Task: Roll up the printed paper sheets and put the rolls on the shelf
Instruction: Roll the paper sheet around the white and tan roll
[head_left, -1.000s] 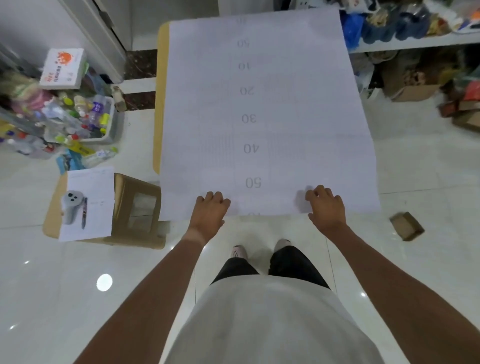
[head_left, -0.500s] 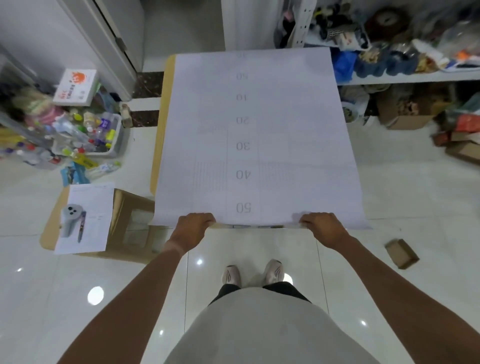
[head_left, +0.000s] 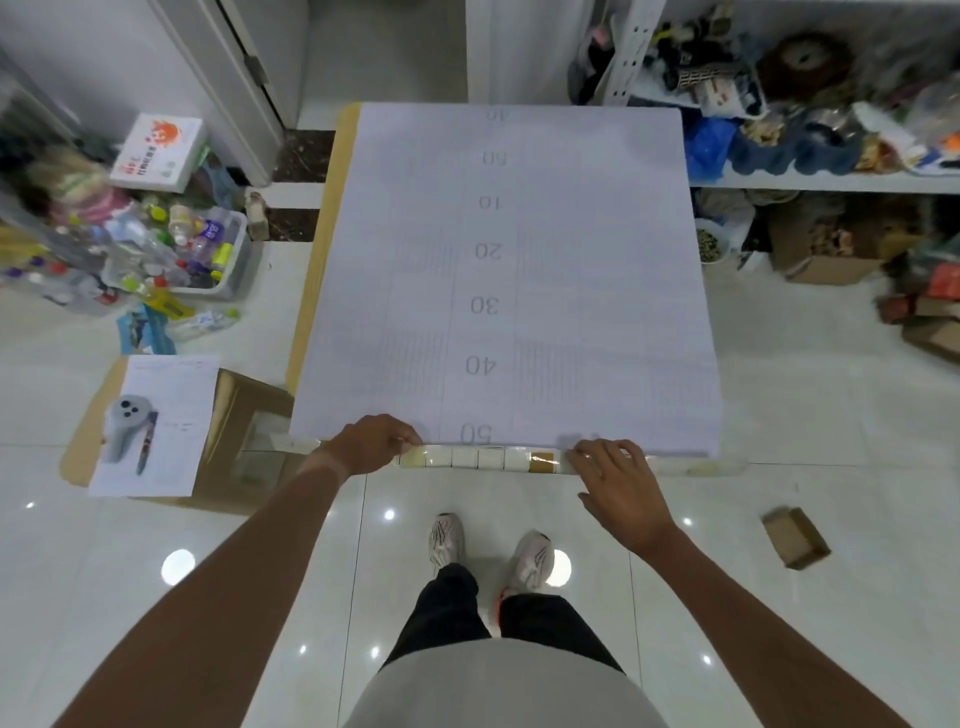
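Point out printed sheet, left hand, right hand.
printed sheet (head_left: 571, 291): head view, bare middle area.
left hand (head_left: 371, 446): head view, back of hand.
right hand (head_left: 615, 475): head view, back of hand.

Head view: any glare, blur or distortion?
Head view: lamp glare spots on the floor; shelf clutter at upper right is smeared; wide-angle bowing bends the paper edges; both hands, left and right, are fairly sharp.

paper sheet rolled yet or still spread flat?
Spread. The printed sheet lies flat, numbers visible along it; both hands at its near edge, no curl visible.
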